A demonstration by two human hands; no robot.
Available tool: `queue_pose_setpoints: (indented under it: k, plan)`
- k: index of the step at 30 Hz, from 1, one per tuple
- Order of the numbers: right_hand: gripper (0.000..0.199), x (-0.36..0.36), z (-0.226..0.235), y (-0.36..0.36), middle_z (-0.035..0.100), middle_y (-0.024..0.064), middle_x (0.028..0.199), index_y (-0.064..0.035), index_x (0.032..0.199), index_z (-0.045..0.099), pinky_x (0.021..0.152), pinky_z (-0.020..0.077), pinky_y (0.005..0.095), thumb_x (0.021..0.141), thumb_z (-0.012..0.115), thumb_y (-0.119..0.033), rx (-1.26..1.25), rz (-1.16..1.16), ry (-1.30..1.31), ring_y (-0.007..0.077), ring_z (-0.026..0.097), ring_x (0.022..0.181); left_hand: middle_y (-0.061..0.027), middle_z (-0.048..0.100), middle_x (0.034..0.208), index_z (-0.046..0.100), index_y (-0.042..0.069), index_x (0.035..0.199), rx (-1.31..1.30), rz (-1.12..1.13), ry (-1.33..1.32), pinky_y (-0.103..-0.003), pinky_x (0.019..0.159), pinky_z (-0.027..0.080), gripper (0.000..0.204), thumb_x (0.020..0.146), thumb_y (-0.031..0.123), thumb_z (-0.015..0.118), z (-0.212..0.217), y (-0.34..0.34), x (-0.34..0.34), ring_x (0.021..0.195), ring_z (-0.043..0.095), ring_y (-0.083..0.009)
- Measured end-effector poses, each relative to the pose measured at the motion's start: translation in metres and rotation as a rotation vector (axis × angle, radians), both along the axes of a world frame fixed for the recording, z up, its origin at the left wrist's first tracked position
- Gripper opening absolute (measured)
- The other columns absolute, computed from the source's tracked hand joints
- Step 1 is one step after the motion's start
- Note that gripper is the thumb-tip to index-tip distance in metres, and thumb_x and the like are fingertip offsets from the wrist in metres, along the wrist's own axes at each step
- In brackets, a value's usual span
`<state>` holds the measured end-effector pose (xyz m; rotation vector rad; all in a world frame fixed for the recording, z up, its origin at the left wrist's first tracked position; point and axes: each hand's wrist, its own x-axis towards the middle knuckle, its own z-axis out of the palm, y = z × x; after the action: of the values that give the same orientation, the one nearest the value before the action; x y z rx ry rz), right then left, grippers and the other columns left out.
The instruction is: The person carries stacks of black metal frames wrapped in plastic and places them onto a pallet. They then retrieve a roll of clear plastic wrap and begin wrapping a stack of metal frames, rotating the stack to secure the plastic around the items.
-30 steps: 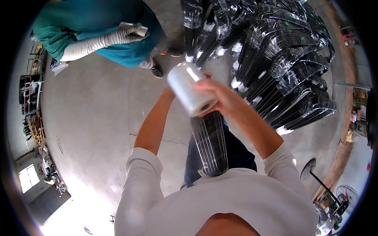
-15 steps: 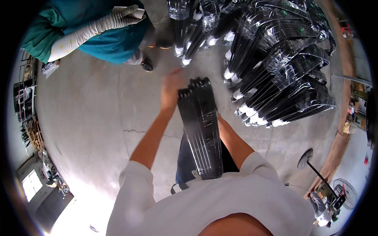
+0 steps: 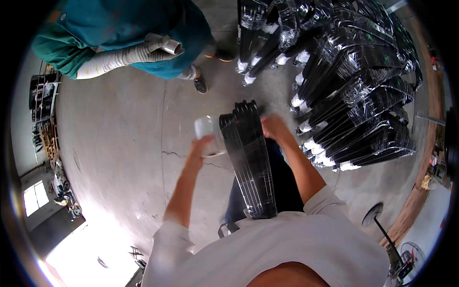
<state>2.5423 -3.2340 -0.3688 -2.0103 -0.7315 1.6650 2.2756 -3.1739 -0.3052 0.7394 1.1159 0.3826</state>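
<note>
A bundle of long black slats point(image 3: 248, 158), bound in shiny clear film, stands upright against the front of my body, its stepped upper end pointing away from me. To the left of it, my left hand point(image 3: 200, 146) grips a whitish, see-through roll of clear film point(image 3: 206, 131), blurred by motion. My right hand point(image 3: 273, 125) is at the bundle's right edge, near its upper end. Its fingers look bent but are smeared and partly hidden by the bundle, so I cannot make out whether they hold anything.
Many film-wrapped black bundles point(image 3: 363, 95) with white-wrapped ends lie on the concrete floor point(image 3: 119, 143) at the far right. A co-worker in a teal apron point(image 3: 162, 28) stands at the far left, a gloved hand around a roll point(image 3: 172, 46). A round-based stand point(image 3: 373, 214) is at the right.
My left hand has come down and toward me from the bundle's upper end, with the roll now visible. My right hand has come out from behind the bundle on its right side.
</note>
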Motion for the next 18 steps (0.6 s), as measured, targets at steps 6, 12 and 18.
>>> queue_pose_setpoints:
  k: [6,12,18]
  plan:
    - [0.043,-0.064,0.12,0.096,0.06,0.0127,0.073,-0.0038,0.083,0.061,0.055,0.0468,0.0353,0.073,0.061,-0.046,0.375,0.071,0.275,0.0217,0.06,0.066,-0.0091,0.057,0.096,0.049,0.0,0.111,0.369,-0.077,0.067,-0.03,0.076,0.048,0.05,0.08,0.039,0.049,0.088,0.076,0.009,0.09,0.057,-0.0174]
    - [0.069,-0.051,0.163,0.127,0.059,0.0122,0.095,-0.0052,0.108,0.053,0.061,0.0504,0.0384,0.064,0.063,-0.057,0.155,0.069,0.532,0.0253,0.061,0.077,-0.0065,0.056,0.1,0.045,0.006,0.117,0.262,-0.206,0.205,-0.028,0.072,0.048,0.063,0.086,0.058,0.029,0.125,0.09,0.063,0.091,0.056,-0.0152]
    - [0.056,-0.006,0.198,0.132,0.057,0.0127,0.089,-0.0052,0.103,0.051,0.054,0.0489,0.0419,0.065,0.063,-0.045,0.137,-0.111,0.593,0.0262,0.06,0.073,-0.0052,0.058,0.097,0.055,0.006,0.101,0.484,-0.382,0.207,-0.026,0.072,0.046,0.056,0.083,0.056,0.038,-0.002,0.133,0.082,0.083,0.056,-0.0124]
